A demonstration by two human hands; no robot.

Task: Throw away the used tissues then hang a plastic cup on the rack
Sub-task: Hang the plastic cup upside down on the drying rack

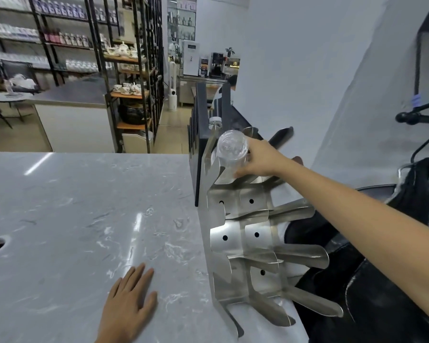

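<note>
My right hand (259,159) is wrapped around the plastic cup (230,154), upturned at the rack's (235,233) far top prong; my left hand (129,303) lies flat, fingers spread, on the table (72,206). If I let go before the prong seats inside, the slick cup could slide off.

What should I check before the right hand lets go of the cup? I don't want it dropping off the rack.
1. Right hand grips the plastic cup: ok.
2. Cup is at an upper prong of the metal rack: ok.
3. Cup fully seated on the prong: cannot tell.
4. Lower prongs free: ok.
5. Left hand flat on the marble counter, clear of the rack: ok.
6. Tissues thrown away: cannot tell.
</note>
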